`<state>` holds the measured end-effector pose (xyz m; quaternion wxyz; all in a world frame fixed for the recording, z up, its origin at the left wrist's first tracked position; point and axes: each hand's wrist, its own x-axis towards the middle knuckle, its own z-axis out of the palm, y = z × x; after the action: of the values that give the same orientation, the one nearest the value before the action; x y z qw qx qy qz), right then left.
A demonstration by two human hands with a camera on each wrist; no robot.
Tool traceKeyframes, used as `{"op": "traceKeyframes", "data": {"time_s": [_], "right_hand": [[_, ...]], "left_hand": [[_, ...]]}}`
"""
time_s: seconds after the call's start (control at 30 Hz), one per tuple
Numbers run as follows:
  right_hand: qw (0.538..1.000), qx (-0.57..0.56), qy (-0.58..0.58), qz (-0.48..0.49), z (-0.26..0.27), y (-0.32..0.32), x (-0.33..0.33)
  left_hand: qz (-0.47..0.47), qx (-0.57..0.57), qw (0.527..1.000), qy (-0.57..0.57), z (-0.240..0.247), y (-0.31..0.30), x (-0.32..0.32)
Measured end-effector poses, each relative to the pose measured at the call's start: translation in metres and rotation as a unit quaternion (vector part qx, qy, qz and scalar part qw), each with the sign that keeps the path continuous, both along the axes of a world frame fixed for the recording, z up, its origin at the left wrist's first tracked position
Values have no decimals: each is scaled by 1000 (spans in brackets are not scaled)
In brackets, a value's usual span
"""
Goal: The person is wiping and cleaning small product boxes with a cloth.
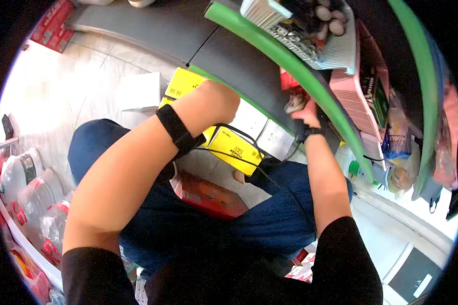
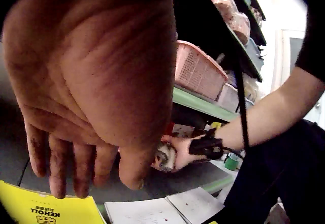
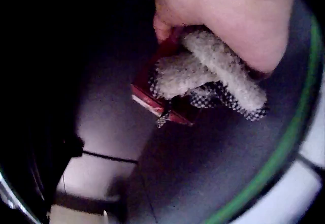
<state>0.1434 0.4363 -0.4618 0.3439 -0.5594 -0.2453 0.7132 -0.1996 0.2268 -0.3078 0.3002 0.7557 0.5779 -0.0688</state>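
My right hand (image 1: pixel 306 116) reaches in over the dark shelf (image 1: pixel 249 61), below the green-edged one. It grips a bunched grey-white fluffy cloth (image 3: pixel 195 74) with a black-and-white checked edge. A red box (image 3: pixel 147 99) shows right behind the cloth on the dark surface. My left hand (image 2: pixel 91 82) holds nothing; in the left wrist view its palm is in sight with the fingers extended. In the head view it hangs above the yellow boxes (image 1: pixel 235 151) and the white boxes (image 1: pixel 277 138) along the shelf's front.
A white basket (image 1: pixel 341 53) and a pink basket (image 1: pixel 347 94) stand on the upper green-edged shelf (image 1: pixel 290 56). Bagged large plastic bottles (image 1: pixel 35 188) are at the left. A white box (image 1: pixel 140 91) lies on the tiled floor. Black cables run from both wrists.
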Motion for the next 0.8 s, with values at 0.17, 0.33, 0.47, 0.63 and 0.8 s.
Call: {"op": "traceKeyframes", "data": {"time_s": [0.17,0.33,0.47,0.63,0.8], "right_hand": [[984,-102,80,123,45,-95,-6],[945,-141,128,264,119,-184,-21],[934,-42,117,334,213,-222,-32],[907,166,93,374,262,-225,-46],[913,249,6,323,260,-215,-50]], "left_hand": [[128,57,990,10,11,-5,-34],[333,6,938,-92,6,-24,-65],[378,-264,765,-450,-10,-85,-52],[285,-180,478,-811,38,-149,-2],[376,-79,517,-765,61,-136,19]]}}
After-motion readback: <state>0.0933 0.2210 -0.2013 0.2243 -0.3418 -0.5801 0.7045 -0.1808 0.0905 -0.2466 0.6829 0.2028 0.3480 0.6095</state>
